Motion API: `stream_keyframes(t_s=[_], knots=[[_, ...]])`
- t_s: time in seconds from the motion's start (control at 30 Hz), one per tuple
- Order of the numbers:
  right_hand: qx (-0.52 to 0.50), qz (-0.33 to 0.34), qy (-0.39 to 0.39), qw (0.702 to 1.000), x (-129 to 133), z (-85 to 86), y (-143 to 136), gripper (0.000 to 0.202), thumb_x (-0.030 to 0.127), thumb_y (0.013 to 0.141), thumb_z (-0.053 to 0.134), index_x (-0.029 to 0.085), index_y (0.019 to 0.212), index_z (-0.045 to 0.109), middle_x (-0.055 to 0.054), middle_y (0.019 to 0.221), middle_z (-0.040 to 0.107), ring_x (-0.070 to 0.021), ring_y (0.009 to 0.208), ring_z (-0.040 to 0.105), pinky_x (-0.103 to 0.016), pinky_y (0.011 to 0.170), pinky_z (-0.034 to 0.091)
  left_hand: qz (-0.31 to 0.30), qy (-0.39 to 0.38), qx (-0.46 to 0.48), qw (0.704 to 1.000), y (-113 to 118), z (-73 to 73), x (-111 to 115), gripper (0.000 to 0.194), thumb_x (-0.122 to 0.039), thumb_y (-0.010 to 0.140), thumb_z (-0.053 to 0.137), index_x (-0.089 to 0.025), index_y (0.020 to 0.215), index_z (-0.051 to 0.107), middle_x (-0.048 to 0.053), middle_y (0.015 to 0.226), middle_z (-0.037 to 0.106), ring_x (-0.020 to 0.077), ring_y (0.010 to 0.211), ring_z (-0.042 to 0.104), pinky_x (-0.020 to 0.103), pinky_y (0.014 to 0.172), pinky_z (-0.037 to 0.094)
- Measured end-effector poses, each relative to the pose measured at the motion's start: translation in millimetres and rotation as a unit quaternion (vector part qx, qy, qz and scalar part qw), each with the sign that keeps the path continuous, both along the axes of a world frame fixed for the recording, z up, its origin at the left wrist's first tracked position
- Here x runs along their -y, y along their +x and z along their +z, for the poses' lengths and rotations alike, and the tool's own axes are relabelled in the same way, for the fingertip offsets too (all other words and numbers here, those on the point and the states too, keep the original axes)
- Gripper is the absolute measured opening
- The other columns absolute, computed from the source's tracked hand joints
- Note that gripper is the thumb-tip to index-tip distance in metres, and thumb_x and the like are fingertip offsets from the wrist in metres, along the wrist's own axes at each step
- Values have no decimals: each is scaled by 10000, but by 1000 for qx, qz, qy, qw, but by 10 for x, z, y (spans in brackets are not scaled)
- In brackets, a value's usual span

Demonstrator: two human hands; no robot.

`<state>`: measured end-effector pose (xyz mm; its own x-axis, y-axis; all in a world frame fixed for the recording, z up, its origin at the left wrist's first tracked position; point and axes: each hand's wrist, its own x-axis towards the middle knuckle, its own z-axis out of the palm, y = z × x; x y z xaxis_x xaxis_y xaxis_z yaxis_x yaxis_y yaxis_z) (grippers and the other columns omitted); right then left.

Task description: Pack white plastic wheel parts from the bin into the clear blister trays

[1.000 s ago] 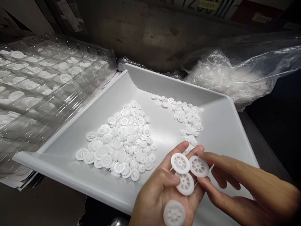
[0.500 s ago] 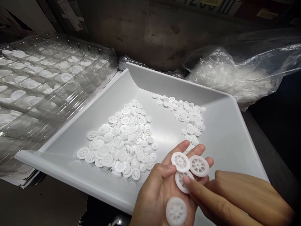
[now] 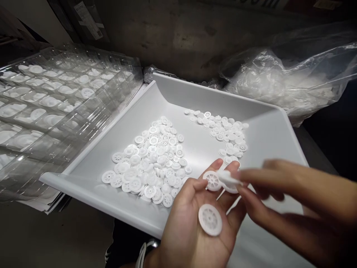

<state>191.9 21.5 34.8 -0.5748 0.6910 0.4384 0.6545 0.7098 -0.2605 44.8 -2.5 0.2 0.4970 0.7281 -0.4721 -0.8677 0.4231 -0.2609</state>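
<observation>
White plastic gears lie in my left hand (image 3: 192, 227), which is palm up over the near side of a grey tray (image 3: 106, 203). Its thumb presses one spoked gear (image 3: 212, 181) against the fingers, and another gear (image 3: 210, 219) rests on the palm. My right hand (image 3: 284, 193), blurred by motion, pinches a white gear (image 3: 227, 178) at the left fingertips. Part of a further gear shows beneath that one. In the tray are a large heap of white gears (image 3: 156, 160) and a smaller scattered group (image 3: 228, 132) farther right.
On the left stands a clear plastic compartment tray (image 3: 64, 128) with white parts in its pockets, above papers (image 3: 46, 203). A clear plastic bag (image 3: 287, 83) of white material sits behind the grey tray at right. A dark panel (image 3: 178, 37) rises at the back.
My right hand has lifted a gear from the left palm and now holds it tilted at the left fingertips. The gear on the palm has shifted upward. The view has moved slightly.
</observation>
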Motion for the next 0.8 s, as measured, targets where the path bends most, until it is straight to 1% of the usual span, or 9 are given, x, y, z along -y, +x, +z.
stream_keyframes(t_s=[0.07,0.1,0.17,0.27,0.37,0.43,0.53,0.67,0.8], knots=[[-9,56,-14,998,-228,93,-234,122,179,982,528,198,938,640,66,710,581,-51,594,534,-185,562,419,25,17,-2,1000,20,12,-11,314,-154,875,409,-96,1077,643,81,841,704,184,850,704,322,929,536],[-5,73,-3,997,-349,114,-361,118,167,966,548,168,900,646,55,732,591,-60,623,540,-193,566,415,34,22,-11,999,25,19,-13,287,-147,884,396,-114,958,671,63,777,678,183,852,697,324,931,540],[44,91,-15,995,-574,109,-620,61,127,901,616,143,860,658,43,701,570,-92,612,513,-237,559,391,45,16,-38,998,30,27,-7,272,-135,881,419,-143,758,661,42,750,645,187,873,680,363,965,536],[123,134,-39,983,-805,43,-1002,86,80,865,608,156,874,646,22,725,590,-116,593,493,-266,534,335,54,11,-72,996,32,24,25,259,-119,857,483,-147,650,636,30,766,627,169,873,651,385,1002,521],[185,207,-33,960,-884,-21,-1353,123,47,835,605,167,841,632,22,699,562,-130,576,477,-264,477,272,62,22,-84,994,43,27,59,248,-108,849,492,-166,692,675,20,768,660,172,895,661,356,956,545],[218,257,-24,941,-883,-52,-1561,122,40,858,598,159,853,628,20,743,575,-133,624,520,-242,500,351,59,26,-88,994,57,50,73,303,-53,839,438,-186,777,703,8,745,682,159,875,682,291,869,568],[259,305,-18,916,-867,-97,-1814,61,98,934,594,141,907,627,6,858,613,-135,738,593,-257,624,497,59,13,-99,993,77,111,78,462,27,807,344,-206,970,707,-11,689,689,125,763,694,225,763,566],[294,313,-20,903,-875,-182,-2002,54,157,944,637,138,993,634,-23,988,635,-167,868,634,-321,732,563,39,-45,-146,988,71,188,72,453,-5,830,416,-194,1174,643,-9,733,715,165,826,710,274,796,564],[313,307,-33,898,-878,-287,-2020,97,162,935,654,143,1028,634,-34,1039,634,-181,913,637,-341,758,573,23,-59,-159,985,54,193,67,463,-19,813,476,-189,1214,632,13,767,723,193,872,705,291,810,550]])
